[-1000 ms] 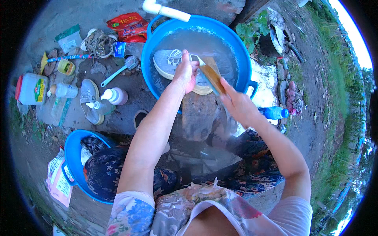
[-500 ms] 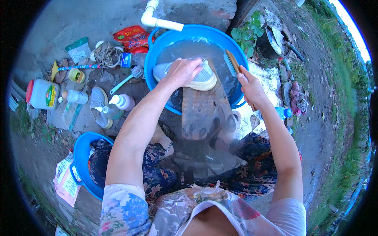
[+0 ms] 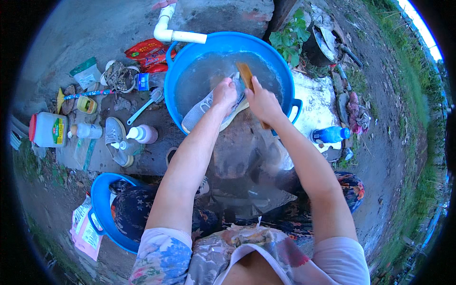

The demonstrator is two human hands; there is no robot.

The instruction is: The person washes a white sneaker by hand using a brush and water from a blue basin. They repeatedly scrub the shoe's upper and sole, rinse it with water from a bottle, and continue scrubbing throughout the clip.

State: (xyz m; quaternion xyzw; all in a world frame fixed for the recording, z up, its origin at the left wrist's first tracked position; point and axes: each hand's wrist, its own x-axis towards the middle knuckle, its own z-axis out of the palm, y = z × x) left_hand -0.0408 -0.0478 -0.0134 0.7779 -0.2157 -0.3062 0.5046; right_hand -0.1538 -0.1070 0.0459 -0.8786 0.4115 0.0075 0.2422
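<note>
A grey sneaker [image 3: 202, 109] lies on its side across the near rim of a big blue water basin [image 3: 190, 52]. My left hand [image 3: 225, 95] presses down on the shoe's heel end and grips it. My right hand [image 3: 262, 102] is closed around a wooden scrubbing brush [image 3: 246, 75], whose head rests against the shoe just above the water. Both forearms reach forward from the lower edge over a wet wooden board [image 3: 247, 142].
A white pipe [image 3: 173, 33] ends over the basin. Left of it lie a second grey shoe [image 3: 115, 137], pump bottles [image 3: 142, 134], a white jug [image 3: 47, 129], a blue toothbrush [image 3: 142, 107] and red packets [image 3: 151, 51]. A smaller blue tub [image 3: 102, 209] sits lower left, a blue bottle [image 3: 331, 135] at right.
The brush has come from the right rim of the basin down onto the shoe. My left hand has kept hold of the shoe, which now lies further over the rim.
</note>
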